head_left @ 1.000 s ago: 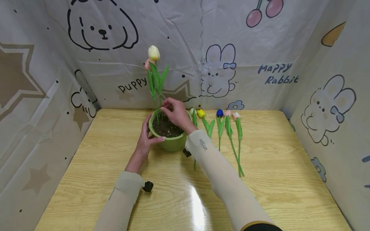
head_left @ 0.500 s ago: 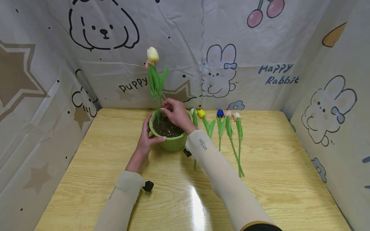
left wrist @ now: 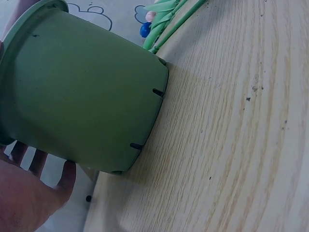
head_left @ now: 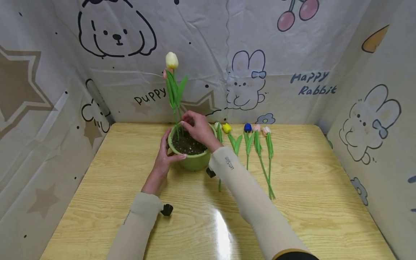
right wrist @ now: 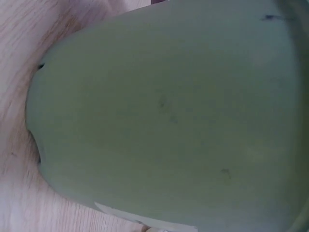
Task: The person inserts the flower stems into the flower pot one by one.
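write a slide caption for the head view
Left hand grips a green pot; right hand pinches a tulip stem.

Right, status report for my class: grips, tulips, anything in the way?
Left grip holding green pot; right grip pinching tulip stem. White tulip, pink tulip standing in soil. Five tulips lie right of pot; nothing visibly blocking.

"Puppy", "Happy Rabbit" on backdrop; sleeve print too small.

Green pot with perhaps a pale label
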Demonstrator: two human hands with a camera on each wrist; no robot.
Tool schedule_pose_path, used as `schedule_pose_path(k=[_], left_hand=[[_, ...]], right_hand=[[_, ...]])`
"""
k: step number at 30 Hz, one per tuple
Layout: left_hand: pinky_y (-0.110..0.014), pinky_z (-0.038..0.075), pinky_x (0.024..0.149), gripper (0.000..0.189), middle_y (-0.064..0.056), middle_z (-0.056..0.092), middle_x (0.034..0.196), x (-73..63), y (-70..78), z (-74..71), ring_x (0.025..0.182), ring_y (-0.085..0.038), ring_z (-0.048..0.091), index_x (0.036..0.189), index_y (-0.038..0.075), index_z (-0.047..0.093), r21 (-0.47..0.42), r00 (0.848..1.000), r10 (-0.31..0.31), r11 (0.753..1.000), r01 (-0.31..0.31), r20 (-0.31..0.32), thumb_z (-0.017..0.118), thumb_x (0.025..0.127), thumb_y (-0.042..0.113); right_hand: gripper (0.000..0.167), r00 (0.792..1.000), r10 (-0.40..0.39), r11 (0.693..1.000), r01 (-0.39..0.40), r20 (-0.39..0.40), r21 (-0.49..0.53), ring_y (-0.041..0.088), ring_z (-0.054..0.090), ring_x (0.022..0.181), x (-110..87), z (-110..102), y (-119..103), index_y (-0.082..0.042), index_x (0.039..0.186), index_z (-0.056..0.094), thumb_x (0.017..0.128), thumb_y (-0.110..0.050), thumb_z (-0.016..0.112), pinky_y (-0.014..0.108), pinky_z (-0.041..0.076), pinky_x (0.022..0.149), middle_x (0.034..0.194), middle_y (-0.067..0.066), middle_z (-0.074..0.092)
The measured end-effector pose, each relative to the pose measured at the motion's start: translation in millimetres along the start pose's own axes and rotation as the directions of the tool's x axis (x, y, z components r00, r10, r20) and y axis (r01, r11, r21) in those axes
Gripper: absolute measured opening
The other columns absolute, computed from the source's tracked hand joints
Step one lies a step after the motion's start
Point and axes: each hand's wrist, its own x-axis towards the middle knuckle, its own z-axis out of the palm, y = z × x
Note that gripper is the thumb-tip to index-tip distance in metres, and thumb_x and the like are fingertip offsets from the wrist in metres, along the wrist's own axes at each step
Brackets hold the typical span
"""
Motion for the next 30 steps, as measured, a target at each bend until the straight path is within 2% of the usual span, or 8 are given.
schedule_pose_path(k=[7,19,30], left_hand=[[-0.057,0.018,0.127,0.107,0.003,0.017,0.172,0.0,-0.1,-0.9,0.158,-0.023,0.015,0.166,0.034,0.012,0.01,1.0,0.01,1.0,-0.01,0.005,0.077,0.085,0.011],[-0.057,0.017,0.127,0.106,0.002,0.017,0.172,-1.0,-2.3,0.0,0.158,-0.023,0.015,0.166,0.035,0.013,0.002,1.0,0.008,1.0,-0.008,0.003,0.076,0.086,0.009],[-0.057,0.017,0.127,0.107,0.003,0.018,0.171,-0.4,-2.4,-0.6,0.158,-0.023,0.016,0.166,0.035,0.014,0.005,1.0,0.004,1.0,-0.004,0.001,0.078,0.084,0.012]], right_hand=[[0.027,0.999,-0.036,0.999,0.035,-0.031,-0.015,0.024,0.07,0.107,0.5,0.2,1.0,-0.003,0.125,0.067,0.103,-0.018,0.065,0.037,0.056,0.096,0.117,0.011,0.073],[0.028,0.999,-0.038,0.999,0.038,-0.039,0.007,0.026,0.07,0.108,-2.0,0.2,1.6,-0.003,0.126,0.067,0.104,-0.019,0.065,0.04,0.056,0.097,0.118,0.011,0.072],[0.03,0.995,-0.052,0.997,0.056,-0.08,0.051,0.025,0.07,0.105,-0.8,-5.0,2.2,0.0,0.127,0.067,0.103,-0.018,0.066,0.038,0.056,0.096,0.115,0.013,0.073]])
